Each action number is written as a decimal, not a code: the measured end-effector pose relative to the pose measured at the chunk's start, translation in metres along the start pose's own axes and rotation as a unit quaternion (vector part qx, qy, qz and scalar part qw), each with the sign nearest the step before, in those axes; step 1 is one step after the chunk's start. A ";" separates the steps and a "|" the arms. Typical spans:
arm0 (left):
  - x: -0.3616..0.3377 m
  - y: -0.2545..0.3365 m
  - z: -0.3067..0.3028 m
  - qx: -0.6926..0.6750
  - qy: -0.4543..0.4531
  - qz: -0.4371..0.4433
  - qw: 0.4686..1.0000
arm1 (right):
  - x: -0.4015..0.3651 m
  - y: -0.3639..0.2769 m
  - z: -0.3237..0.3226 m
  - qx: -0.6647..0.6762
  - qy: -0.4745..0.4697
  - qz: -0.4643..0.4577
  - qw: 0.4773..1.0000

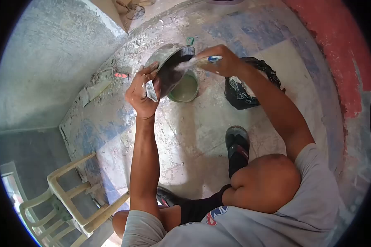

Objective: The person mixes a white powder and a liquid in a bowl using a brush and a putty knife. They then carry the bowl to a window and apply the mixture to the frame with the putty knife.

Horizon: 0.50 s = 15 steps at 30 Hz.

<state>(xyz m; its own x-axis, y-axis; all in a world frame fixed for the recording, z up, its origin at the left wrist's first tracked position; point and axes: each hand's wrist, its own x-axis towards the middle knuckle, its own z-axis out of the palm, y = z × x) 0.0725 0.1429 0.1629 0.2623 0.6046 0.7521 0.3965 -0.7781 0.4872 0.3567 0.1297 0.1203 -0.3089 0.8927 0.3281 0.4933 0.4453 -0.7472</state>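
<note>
Brush [198, 61] blurred at its bristles
The bowl [169, 76] hides part of the bucket [185, 91], the right arm [274, 96] some of the black bag [240, 98]; the chair [66, 201] by the floor's [193, 144] left edge runs out of view.

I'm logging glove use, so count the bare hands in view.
2: the left hand grips the tilted bowl; the right hand holds what looks like a brush near the bowl's opening. Some fingers are hidden.

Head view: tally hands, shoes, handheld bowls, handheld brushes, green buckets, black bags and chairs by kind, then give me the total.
Hands: 2 (left hand, right hand)
Shoes: 2 (right shoe, left shoe)
Handheld bowl: 1
Handheld brush: 1
Green bucket: 1
Black bag: 1
Chair: 1
Total: 9
</note>
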 end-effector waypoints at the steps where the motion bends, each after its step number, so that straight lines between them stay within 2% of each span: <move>1: 0.000 0.001 0.001 0.005 0.002 0.006 1.000 | -0.005 -0.002 0.007 0.037 -0.001 0.082 0.996; 2: 0.001 0.002 0.002 -0.008 0.008 0.000 1.000 | -0.017 -0.006 0.013 0.016 0.035 0.043 0.998; 4: 0.000 0.002 -0.004 -0.005 0.016 -0.045 0.999 | -0.027 -0.010 0.018 0.003 0.002 0.030 1.000; 5: -0.005 -0.006 -0.009 0.032 0.024 -0.059 0.997 | -0.030 -0.011 0.016 0.049 -0.016 0.051 0.997; 7: -0.011 -0.021 -0.014 -0.022 0.113 -0.150 0.982 | -0.035 -0.028 0.001 0.097 -0.042 0.094 0.990; 8: -0.015 -0.025 -0.017 -0.048 0.174 -0.253 0.950 | -0.040 -0.020 0.000 0.089 -0.019 0.074 0.993; 10: -0.024 -0.038 -0.037 -0.060 0.209 -0.341 0.915 | -0.047 -0.019 -0.005 0.143 0.007 0.142 0.979; 13: -0.056 -0.063 -0.061 -0.062 0.274 -0.363 0.889 | -0.049 -0.023 0.005 0.100 0.146 0.153 0.972; 15: -0.082 -0.083 -0.074 -0.098 0.324 -0.386 0.858 | -0.039 -0.013 0.019 0.090 0.165 0.164 0.968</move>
<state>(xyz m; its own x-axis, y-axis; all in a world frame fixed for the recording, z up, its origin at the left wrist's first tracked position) -0.0476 0.1454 0.0934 -0.5811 0.7811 0.2285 0.0590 -0.2396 0.9691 0.3469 0.0872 0.1065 0.1320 0.9705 0.2019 0.3619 0.1424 -0.9213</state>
